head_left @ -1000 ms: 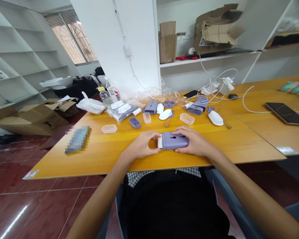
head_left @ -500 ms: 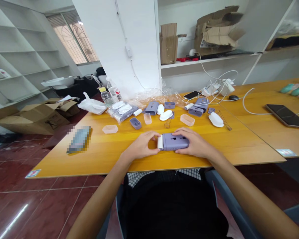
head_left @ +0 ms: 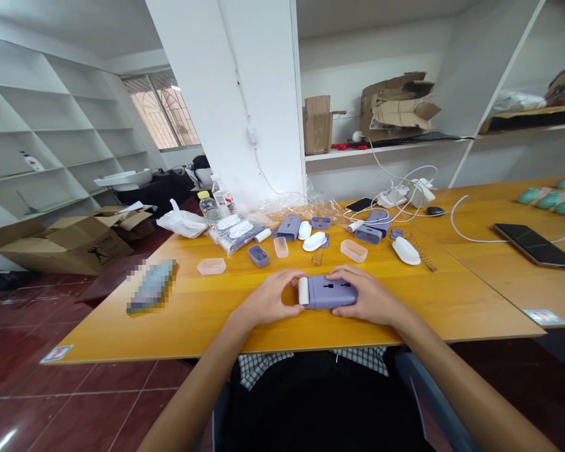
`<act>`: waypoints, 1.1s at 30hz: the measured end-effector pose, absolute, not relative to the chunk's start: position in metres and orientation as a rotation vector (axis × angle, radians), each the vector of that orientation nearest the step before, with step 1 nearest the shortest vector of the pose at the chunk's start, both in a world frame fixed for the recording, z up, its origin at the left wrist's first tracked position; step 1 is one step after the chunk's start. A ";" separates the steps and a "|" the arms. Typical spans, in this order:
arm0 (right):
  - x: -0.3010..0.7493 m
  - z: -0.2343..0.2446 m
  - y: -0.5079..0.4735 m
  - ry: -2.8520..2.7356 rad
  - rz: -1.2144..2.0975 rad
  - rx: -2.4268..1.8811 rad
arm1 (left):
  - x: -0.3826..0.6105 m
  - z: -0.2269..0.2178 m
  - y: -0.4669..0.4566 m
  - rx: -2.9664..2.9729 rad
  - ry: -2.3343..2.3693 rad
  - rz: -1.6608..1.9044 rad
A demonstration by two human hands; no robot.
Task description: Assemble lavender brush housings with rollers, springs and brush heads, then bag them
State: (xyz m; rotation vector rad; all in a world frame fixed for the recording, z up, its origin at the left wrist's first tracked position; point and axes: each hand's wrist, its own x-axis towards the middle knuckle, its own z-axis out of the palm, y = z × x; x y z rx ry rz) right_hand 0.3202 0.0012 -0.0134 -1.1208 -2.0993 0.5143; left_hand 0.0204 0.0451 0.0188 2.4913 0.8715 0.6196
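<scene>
A purple plastic case (head_left: 330,292) with a white roller (head_left: 303,291) at its left end lies on the wooden table (head_left: 207,314) near the front edge. My left hand (head_left: 269,299) curls round the white roller end, fingers closed on it. On the right, my right hand (head_left: 366,296) wraps the other end of the case, with the fingers over its top and side.
Behind the case lie several purple housings (head_left: 289,227), white lids (head_left: 313,241), pink trays (head_left: 353,250), springs (head_left: 316,257) and a bagged set (head_left: 235,231). A blurred flat item (head_left: 151,285) sits at the left. Cables, a charger (head_left: 417,190) and a tablet (head_left: 537,245) are on the right.
The view has tilted up, so the table and my hands sit lower in the picture. Both hands keep the same grip on the purple case.
</scene>
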 end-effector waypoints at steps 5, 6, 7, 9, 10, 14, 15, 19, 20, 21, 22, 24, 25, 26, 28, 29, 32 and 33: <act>0.321 -0.015 0.002 -2.097 0.510 -1.128 | 0.020 0.021 0.045 2.488 0.834 0.587; 0.321 -0.016 0.002 -2.097 0.509 -1.128 | 0.020 0.022 0.045 2.487 0.822 0.578; 0.321 -0.016 0.002 -2.096 0.507 -1.127 | 0.020 0.022 0.045 2.485 0.817 0.573; 0.321 -0.016 0.002 -2.096 0.507 -1.124 | 0.020 0.022 0.045 2.478 0.823 0.574; 0.321 -0.015 0.002 -2.099 0.509 -1.124 | 0.020 0.022 0.045 2.470 0.832 0.576; 0.321 -0.015 0.002 -2.095 0.505 -1.140 | 0.019 0.020 0.045 2.421 0.893 0.564; 0.321 -0.015 0.002 -2.097 0.505 -1.146 | 0.019 0.020 0.045 2.412 0.901 0.557; 0.322 -0.015 0.003 -2.103 0.497 -1.158 | 0.020 0.019 0.046 2.408 0.871 0.556; 0.322 -0.015 0.003 -2.100 0.492 -1.157 | 0.020 0.019 0.047 2.411 0.863 0.561; 0.322 -0.015 0.003 -2.099 0.489 -1.156 | 0.020 0.018 0.047 2.415 0.859 0.565; 0.322 -0.015 0.003 -2.099 0.487 -1.154 | 0.020 0.018 0.047 2.419 0.856 0.568; 0.322 -0.015 0.003 -2.102 0.487 -1.155 | 0.021 0.018 0.047 2.430 0.849 0.571; 0.322 -0.015 0.003 -2.103 0.487 -1.155 | 0.021 0.018 0.047 2.436 0.844 0.571; 0.322 -0.015 0.003 -2.104 0.485 -1.154 | 0.020 0.018 0.047 2.441 0.839 0.572; 0.322 -0.015 0.003 -2.107 0.479 -1.150 | 0.020 0.018 0.047 2.455 0.836 0.575; 0.322 -0.015 0.003 -2.108 0.476 -1.150 | 0.020 0.018 0.047 2.459 0.836 0.576; 0.322 -0.016 0.003 -2.108 0.467 -1.169 | 0.021 0.018 0.047 2.456 0.835 0.580; 0.322 -0.017 0.003 -2.107 0.463 -1.178 | 0.021 0.018 0.047 2.454 0.836 0.582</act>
